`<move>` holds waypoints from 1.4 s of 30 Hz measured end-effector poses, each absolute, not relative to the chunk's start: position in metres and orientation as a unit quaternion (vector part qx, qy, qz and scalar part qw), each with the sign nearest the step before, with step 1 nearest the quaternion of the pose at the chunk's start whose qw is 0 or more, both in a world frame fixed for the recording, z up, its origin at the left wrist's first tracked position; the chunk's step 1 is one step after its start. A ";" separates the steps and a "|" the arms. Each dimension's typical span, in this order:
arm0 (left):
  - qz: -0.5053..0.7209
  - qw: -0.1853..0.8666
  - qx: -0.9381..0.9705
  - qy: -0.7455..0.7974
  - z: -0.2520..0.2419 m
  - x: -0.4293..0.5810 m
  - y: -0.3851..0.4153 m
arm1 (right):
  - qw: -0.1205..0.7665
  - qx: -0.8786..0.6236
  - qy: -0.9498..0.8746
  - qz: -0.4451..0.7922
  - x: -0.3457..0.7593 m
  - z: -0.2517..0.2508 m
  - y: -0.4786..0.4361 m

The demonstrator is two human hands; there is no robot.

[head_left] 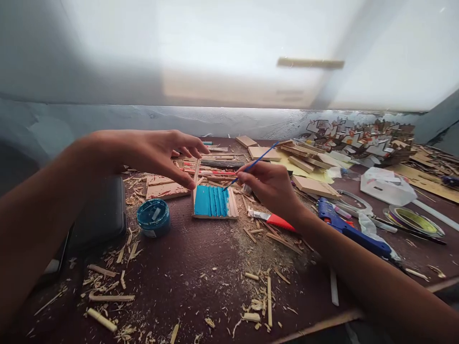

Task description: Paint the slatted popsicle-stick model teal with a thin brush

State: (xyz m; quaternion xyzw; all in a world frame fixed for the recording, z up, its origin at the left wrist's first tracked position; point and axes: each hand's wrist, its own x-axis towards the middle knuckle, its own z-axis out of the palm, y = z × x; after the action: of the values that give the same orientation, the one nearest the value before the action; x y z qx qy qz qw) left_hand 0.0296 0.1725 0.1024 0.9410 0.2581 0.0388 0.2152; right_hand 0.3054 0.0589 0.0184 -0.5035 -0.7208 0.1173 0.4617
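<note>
A small ridged wooden panel (211, 201) lies on the dark table, most of its face covered in wet-looking blue paint. Bare wood shows along its right side, and a thin wooden strip runs up its left edge. Between the thumb and fingers of my right hand (270, 186) is a thin blue paintbrush (260, 159), its tip on the painted ridges. My left hand (154, 150) arches over the panel's far left corner, fingers stretched out and apart. Its thumb tip is at the wooden strip; whether it touches, I cannot tell. An open jar of blue paint (153, 218) stands left of the panel.
Right of the panel are a red-handled utility knife (274, 220), a blue glue gun (349, 228) and ribbon rolls (416, 222). A black case (98, 215) lies at left. Wood blocks (264, 153), sticks and shavings are scattered around; a model pile (358, 138) stands behind.
</note>
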 end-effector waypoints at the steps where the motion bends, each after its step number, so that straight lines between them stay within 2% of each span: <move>1: 0.039 0.215 0.941 0.259 0.102 0.029 0.173 | 0.472 -0.513 -0.706 0.128 0.307 0.017 0.061; 10: 0.039 0.195 0.949 0.246 0.100 0.027 0.177 | 0.426 -0.548 -0.690 0.203 0.309 0.013 0.068; 24: 0.031 0.178 0.954 0.239 0.104 0.028 0.170 | 0.377 -0.534 -0.753 0.077 0.296 0.014 0.060; 31: 0.036 0.179 0.950 0.254 0.106 0.029 0.165 | 0.388 -0.519 -0.761 0.023 0.293 0.013 0.061; 35: 0.032 0.175 0.955 0.239 0.104 0.029 0.169 | 0.405 -0.518 -0.753 0.015 0.296 0.015 0.060; 42: 0.036 0.180 0.953 0.240 0.106 0.029 0.165 | 0.370 -0.504 -0.779 0.045 0.290 0.012 0.062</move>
State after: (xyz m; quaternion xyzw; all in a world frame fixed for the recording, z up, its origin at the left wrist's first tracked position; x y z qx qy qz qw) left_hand 0.0294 0.1649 0.1058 0.9532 0.2404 0.0361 0.1798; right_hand 0.2901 0.0618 0.0115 -0.5041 -0.7793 0.0446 0.3696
